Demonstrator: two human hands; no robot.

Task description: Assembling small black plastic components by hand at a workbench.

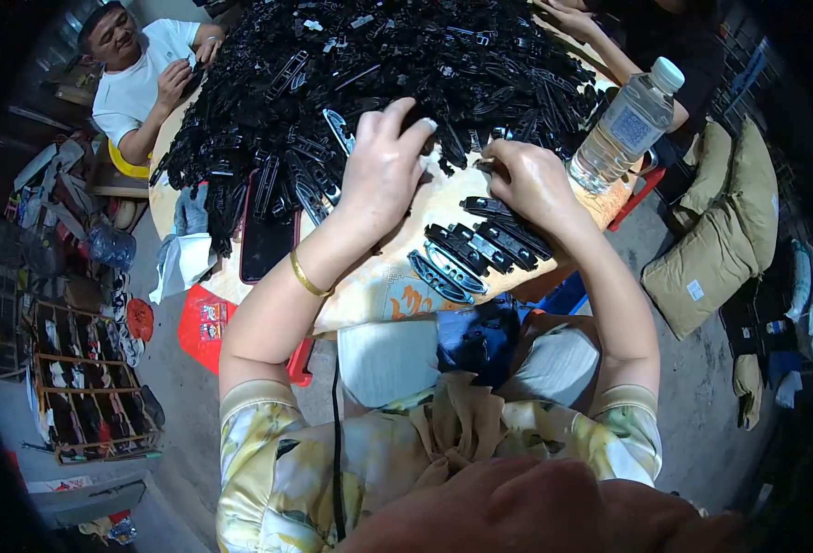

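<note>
A big heap of glossy black, elongated plastic pieces (pixel 406 64) covers the far part of the round table. My left hand (pixel 383 170) is over the heap's near edge, with its fingers bent and apart; the space beneath its palm is hidden. To its right, my right hand (pixel 531 180) has thumb and fingers pinched together at a small dark part, mostly covered by the fingertips. Just below the right hand lies a row of black oblong pieces (pixel 480 244), side by side. Two open-framed oval pieces (pixel 448 275) are at the row's near end.
A clear plastic bottle (pixel 623 129) stands right of my right hand. A dark phone (pixel 270 230) lies left on the table (pixel 369 295). Across sit a co-worker in a white shirt (pixel 153 78) and another person (pixel 600 37). Tan sacks (pixel 719 249) rest on the floor.
</note>
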